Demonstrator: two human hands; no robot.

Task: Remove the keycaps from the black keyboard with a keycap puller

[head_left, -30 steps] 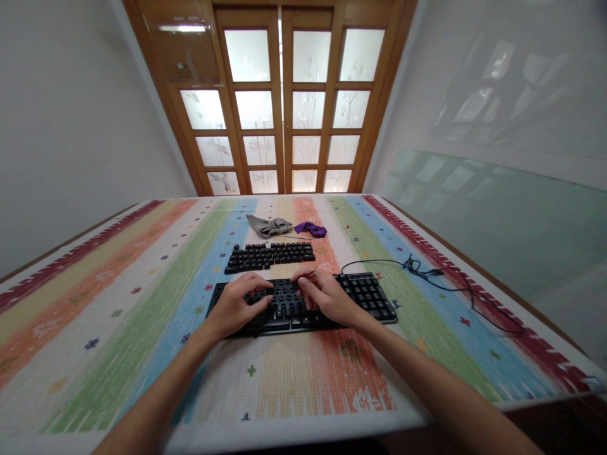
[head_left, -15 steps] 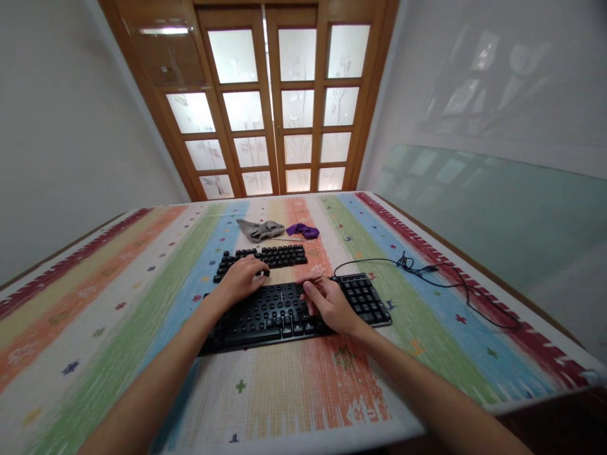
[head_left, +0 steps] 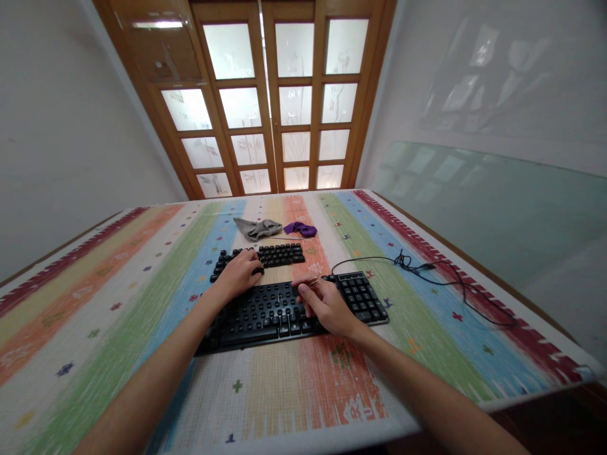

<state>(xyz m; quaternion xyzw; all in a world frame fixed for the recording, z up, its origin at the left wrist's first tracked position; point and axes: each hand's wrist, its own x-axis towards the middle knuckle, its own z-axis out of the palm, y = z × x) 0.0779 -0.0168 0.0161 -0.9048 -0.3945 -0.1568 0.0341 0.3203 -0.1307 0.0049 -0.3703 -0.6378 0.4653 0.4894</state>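
Above the keyboard (head_left: 260, 313), the right hand (head_left: 327, 304) pinches something thin (head_left: 314, 281); the left hand (head_left: 241, 275), at loose keycaps (head_left: 284, 254), grip unclear.

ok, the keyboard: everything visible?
The keyboard is black, apparently plastic, lying flat on a striped tablecloth. Most main keys lack caps, baring small posts; the number pad at its right has caps. A cable leaves the far edge. The right hand and left forearm cover parts; contact is unclear.
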